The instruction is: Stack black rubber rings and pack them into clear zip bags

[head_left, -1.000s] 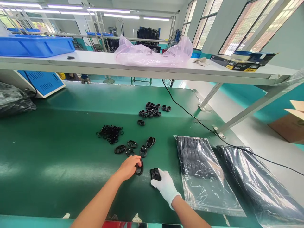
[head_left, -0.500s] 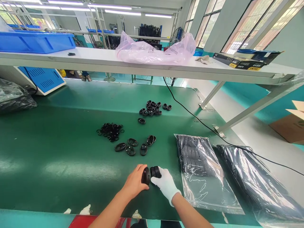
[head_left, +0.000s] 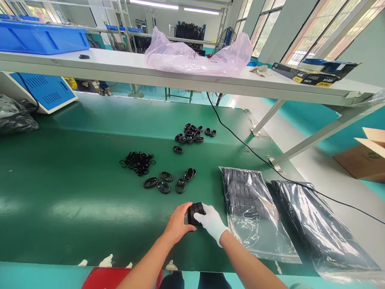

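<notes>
A stack of thin black oval rings (head_left: pixel 195 213) lies on its side between my two hands, low over the green tabletop. My bare left hand (head_left: pixel 177 224) curls its fingers and thumb around the stack's left end. My right hand (head_left: pixel 212 224), in a white glove, is closed on the right end, its thumb across the front. Beyond my hands are several loose black oval ring pieces (head_left: pixel 163 187). A pile of small black rubber rings (head_left: pixel 138 161) sits to their left. Farther back is a cluster of more black oval pieces (head_left: pixel 190 133).
To the right lie a clear bag of stacked black rings (head_left: pixel 245 192) and a second plastic bag (head_left: pixel 313 224). A black cable (head_left: pixel 240 138) crosses the table. Above the back, a white shelf (head_left: pixel 120 68) carries a blue bin (head_left: pixel 42 38) and pink plastic (head_left: pixel 195 56).
Two separate groups of black rings, one in each hand, are now pressed together into one stack. My left hand has moved right against the right hand's rings. The view has tilted slightly down.
</notes>
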